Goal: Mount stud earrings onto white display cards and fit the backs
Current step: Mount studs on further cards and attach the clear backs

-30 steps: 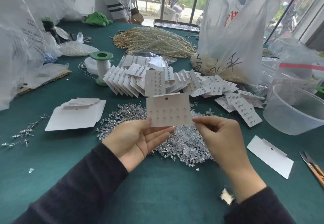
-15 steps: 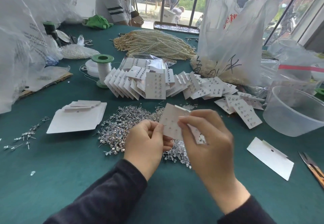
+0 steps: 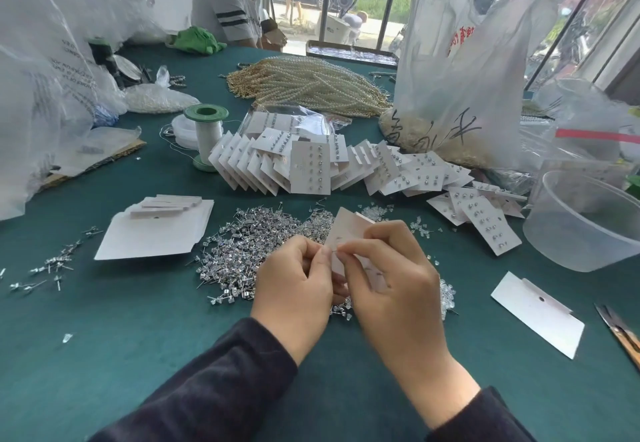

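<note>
On the green table [image 3: 138, 355], the white card [image 3: 349, 230] stands tilted between your hands. Your left hand [image 3: 294, 282] grips its near edge with curled fingers, your right hand [image 3: 391, 289] pinches at its face, both just above the heap of stud earrings [image 3: 249, 251].

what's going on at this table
A person is mounting studs. The left-hand grip holds a white card above the stud pile, and the right-hand grip pinches at that card, likely working on a post or back; the piece is too small to tell. Finished cards lie fanned out behind, blank cards sit to the left, and a second person sits across the table.
</note>
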{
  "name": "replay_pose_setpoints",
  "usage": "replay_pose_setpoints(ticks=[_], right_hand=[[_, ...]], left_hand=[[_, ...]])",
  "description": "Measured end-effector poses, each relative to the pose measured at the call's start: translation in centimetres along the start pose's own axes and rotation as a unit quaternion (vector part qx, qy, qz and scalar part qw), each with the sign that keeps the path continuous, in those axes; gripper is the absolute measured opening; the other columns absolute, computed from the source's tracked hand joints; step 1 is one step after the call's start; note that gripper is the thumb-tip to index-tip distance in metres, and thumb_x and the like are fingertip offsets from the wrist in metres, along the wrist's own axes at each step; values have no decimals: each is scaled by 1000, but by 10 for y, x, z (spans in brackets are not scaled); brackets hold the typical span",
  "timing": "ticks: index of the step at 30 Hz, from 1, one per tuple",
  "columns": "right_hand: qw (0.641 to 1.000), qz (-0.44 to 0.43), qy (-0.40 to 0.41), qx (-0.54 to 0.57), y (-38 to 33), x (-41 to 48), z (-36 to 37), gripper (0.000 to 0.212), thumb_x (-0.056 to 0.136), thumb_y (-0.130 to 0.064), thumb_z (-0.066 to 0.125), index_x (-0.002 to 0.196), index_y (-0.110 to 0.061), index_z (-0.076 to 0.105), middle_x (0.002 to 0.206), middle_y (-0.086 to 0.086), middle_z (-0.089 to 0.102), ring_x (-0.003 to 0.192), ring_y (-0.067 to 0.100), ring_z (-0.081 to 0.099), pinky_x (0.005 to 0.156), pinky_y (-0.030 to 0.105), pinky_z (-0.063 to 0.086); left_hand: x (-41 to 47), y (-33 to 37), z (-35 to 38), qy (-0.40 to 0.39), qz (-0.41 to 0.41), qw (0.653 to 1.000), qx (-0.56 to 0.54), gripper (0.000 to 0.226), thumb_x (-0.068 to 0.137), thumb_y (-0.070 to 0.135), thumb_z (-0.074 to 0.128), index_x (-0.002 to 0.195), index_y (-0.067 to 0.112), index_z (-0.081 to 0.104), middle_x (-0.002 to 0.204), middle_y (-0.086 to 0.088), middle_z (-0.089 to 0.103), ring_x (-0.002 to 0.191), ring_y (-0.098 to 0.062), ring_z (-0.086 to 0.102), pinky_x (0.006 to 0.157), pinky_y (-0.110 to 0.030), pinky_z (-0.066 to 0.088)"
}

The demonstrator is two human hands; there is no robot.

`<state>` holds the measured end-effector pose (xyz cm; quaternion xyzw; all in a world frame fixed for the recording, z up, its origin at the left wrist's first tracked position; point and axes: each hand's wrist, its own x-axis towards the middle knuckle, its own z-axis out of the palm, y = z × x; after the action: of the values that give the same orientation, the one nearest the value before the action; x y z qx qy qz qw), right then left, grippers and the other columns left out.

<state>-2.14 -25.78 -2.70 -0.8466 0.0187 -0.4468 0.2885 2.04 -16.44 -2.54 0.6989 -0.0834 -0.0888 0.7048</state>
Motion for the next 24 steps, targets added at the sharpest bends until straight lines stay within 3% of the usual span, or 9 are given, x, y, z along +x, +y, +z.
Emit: replay_pose_setpoints(ticks=[10, 19, 24], right_hand=[[996, 73, -28, 51, -1, -2, 1, 5, 71, -8, 69, 71, -12, 72, 75, -3, 56, 74, 17, 57, 68, 21, 43], [994, 82, -34, 58, -1, -6, 1, 12, 70, -1, 71, 69, -13, 73, 70, -3, 59, 72, 19, 58, 66, 21, 44], [993, 90, -39, 72, -2, -6, -1, 12, 70, -1, 72, 70, -13, 74, 69, -2, 61, 72, 17, 59, 66, 19, 44]], left_hand=[[-1, -1, -3, -2, 43, 997, 72, 24, 89, 6, 52, 65, 8, 52, 50, -1, 59, 45, -16, 61, 51, -34, 56], [-2, 2, -8, -39, 72, 991, 108, 27, 89, 2, 49, 63, 9, 52, 53, -2, 62, 49, -21, 65, 53, -39, 57], [-4, 6, -10, -60, 38, 995, 74, 26, 91, 2, 47, 65, 5, 51, 51, -4, 60, 44, -17, 62, 45, -28, 54]])
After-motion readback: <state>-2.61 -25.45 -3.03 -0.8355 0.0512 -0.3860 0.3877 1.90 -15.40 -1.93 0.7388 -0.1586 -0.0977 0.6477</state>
